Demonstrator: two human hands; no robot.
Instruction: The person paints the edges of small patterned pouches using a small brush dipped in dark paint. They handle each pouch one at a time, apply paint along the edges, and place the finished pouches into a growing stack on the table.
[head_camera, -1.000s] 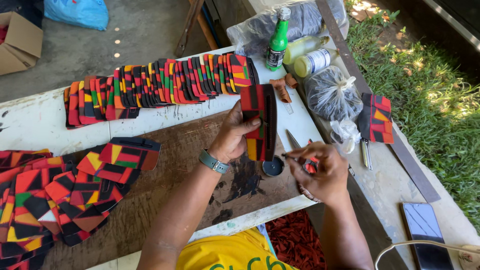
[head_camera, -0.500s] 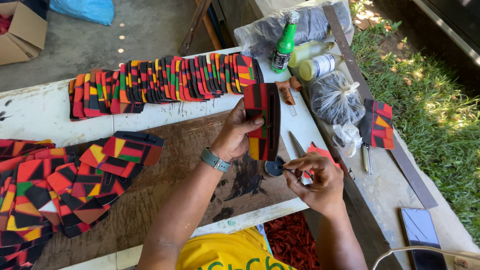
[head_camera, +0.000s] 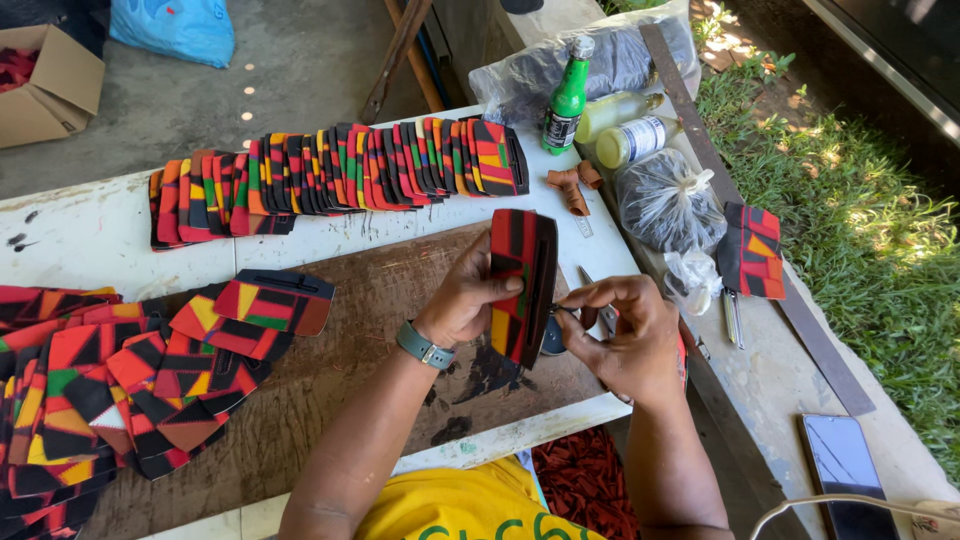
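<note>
Red-black-yellow patterned fabric piece (head_camera: 522, 285) gripped upright by left hand (head_camera: 468, 298); right hand (head_camera: 622, 335) fingers pinched at its edge; long row (head_camera: 340, 178) done, heap (head_camera: 120, 380) left

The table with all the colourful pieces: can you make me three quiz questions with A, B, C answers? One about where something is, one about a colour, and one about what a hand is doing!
1. Where does the green bottle stand?
A. At the far end of the table, past the long row of pieces
B. On the grass
C. In the cardboard box

2. What colour is the shirt?
A. Blue
B. Yellow
C. White

3. What is the left hand doing?
A. Resting flat on the table
B. Holding up a patterned piece
C. Gripping the phone

Answers:
1. A, the bottle stands just beyond the row's right end.
2. B, yellow cloth shows at the bottom edge.
3. B, its fingers wrap the piece while the right hand works at its edge.
</note>
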